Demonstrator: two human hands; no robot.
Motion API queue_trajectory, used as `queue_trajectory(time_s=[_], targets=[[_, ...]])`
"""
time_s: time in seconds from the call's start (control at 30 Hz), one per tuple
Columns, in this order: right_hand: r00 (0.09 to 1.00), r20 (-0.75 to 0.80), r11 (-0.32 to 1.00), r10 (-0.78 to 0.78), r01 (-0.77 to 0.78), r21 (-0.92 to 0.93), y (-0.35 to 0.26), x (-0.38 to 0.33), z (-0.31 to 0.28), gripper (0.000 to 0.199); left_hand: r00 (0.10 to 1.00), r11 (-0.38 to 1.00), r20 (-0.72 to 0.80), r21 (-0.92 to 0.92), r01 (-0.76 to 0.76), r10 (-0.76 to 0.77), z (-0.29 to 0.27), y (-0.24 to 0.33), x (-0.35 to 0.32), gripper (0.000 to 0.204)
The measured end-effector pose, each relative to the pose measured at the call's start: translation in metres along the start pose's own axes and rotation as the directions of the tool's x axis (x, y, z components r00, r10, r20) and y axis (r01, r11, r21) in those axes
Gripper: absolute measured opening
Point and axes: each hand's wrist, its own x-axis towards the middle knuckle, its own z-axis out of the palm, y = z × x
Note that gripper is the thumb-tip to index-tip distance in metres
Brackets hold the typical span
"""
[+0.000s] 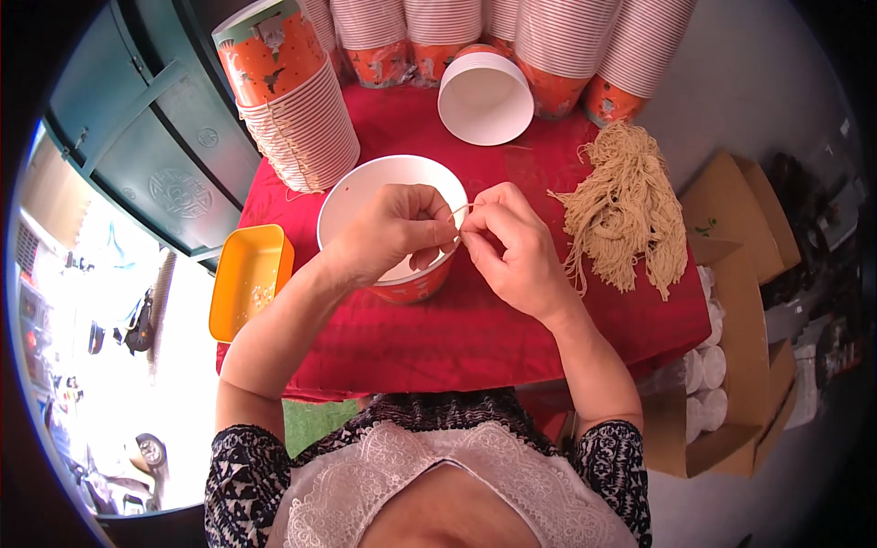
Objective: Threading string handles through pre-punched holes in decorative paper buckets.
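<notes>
Above a white-lined paper bucket (402, 293) with an orange outside, both my hands are close together, fingertips nearly meeting. My left hand (388, 233) pinches a thin pale string (461, 209) between thumb and fingers. The other side of that string is in the closed fingertips of my right hand (513, 247). Part of the string is hidden behind the fingers. Right of my hands lies a loose heap of tan strings (626, 219). Farther left stands a stack of nested buckets (306, 128), with strings showing along its side.
A red cloth (411, 352) covers the table. At its left edge sits a yellow tray (245, 256) with small pale bits inside. Another bucket (484, 99) lies tipped before several tall bucket stacks (445, 23). Cardboard boxes (742, 310) with white cylinders stand at right; a teal door (169, 178) is left.
</notes>
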Motion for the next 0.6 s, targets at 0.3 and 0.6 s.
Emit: queue_trajectory(time_s=[0.3,0.6], targets=[[0.998,-0.07,0.994,-0.001,0.009,0.105,-0.008,-0.007,0.014,0.011,1.0,0.997,-0.009,-0.079,0.009,-0.01,-0.006,-0.007,0.0,0.008],[0.998,-0.062,0.997,0.017,-0.013,0.073,0.013,-0.007,0.016,0.01,0.997,0.983,-0.046,0.179,-0.05,0.059,-0.003,-0.008,-0.004,0.008]])
